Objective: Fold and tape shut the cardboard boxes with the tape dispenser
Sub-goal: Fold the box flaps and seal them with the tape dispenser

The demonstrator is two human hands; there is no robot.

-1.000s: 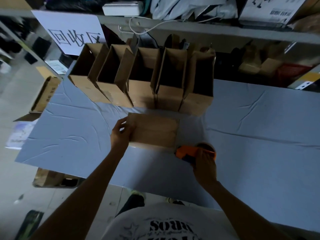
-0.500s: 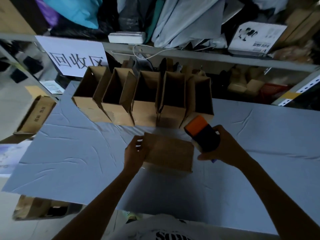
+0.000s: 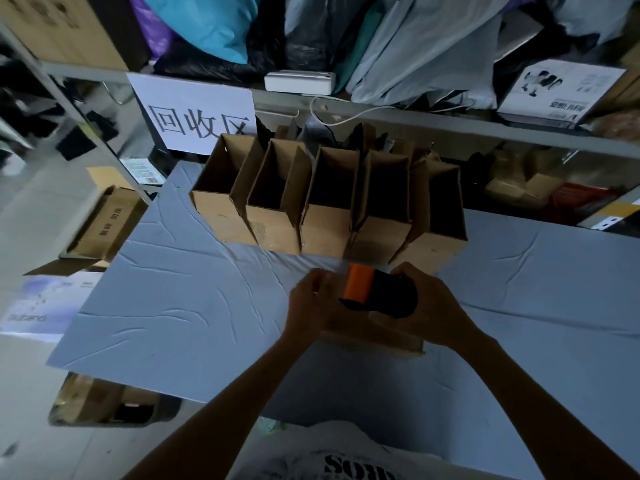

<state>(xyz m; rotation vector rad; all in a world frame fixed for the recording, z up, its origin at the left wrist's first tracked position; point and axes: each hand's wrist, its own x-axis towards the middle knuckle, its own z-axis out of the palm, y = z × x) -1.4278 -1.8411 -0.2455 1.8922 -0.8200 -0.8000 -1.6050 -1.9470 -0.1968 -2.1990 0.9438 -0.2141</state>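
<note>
A small folded cardboard box (image 3: 388, 336) lies on the grey table (image 3: 194, 306), mostly hidden under my hands. My right hand (image 3: 436, 310) grips the orange and black tape dispenser (image 3: 377, 294) over the box's top. My left hand (image 3: 313, 303) sits at the box's left end, right beside the dispenser's orange nose; its fingers curl there, but what they touch is hidden. Behind stands a row of several open cardboard boxes (image 3: 325, 199) with flaps up.
A metal shelf (image 3: 381, 112) with bags, a white device and a printed box runs behind the table. A paper sign (image 3: 194, 112) hangs at its left. More cartons (image 3: 104, 226) sit on the floor to the left and under the table edge.
My right hand lifted the dispenser from the near edge of the box, swung it over the far right corner, and now holds it above the box's top close to my left hand.
</note>
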